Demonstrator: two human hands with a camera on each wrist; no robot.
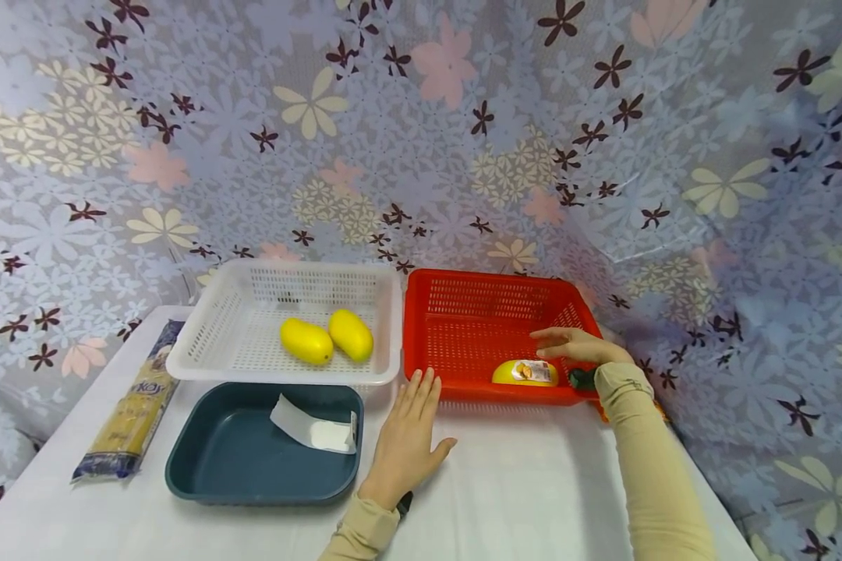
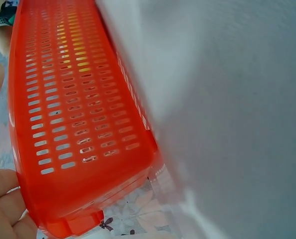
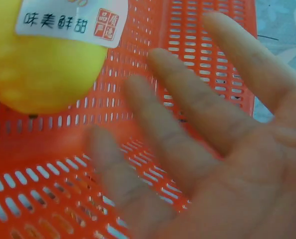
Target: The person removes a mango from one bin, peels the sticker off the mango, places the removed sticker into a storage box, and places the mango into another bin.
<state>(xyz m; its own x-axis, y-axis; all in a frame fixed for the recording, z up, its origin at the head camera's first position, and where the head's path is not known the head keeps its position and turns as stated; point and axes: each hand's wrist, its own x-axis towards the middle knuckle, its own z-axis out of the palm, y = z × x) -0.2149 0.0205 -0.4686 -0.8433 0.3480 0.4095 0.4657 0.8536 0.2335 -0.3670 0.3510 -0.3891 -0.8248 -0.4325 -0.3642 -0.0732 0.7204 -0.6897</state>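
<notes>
A yellow mango [image 1: 525, 373] with a white printed label lies at the front of the red basket [image 1: 494, 284]. My right hand [image 1: 575, 345] reaches in over the basket's right side, its fingers extended. In the right wrist view, these fingers [image 3: 178, 84] are spread beside the mango [image 3: 43, 74], with a gap between them and nothing held. My left hand [image 1: 408, 440] lies with straight fingers at the basket's front left corner. Its fingertips are right at the red rim in the left wrist view, where the perforated basket wall [image 2: 83, 184] shows.
A white basket [image 1: 206, 343] with two yellow mangoes [image 1: 306, 341] stands left of the red one. In front of it is a dark blue tub [image 1: 252, 460] holding a curled white paper [image 1: 316, 427]. A pasta packet [image 1: 129, 413] lies at the far left. Flowered cloth hangs behind the table.
</notes>
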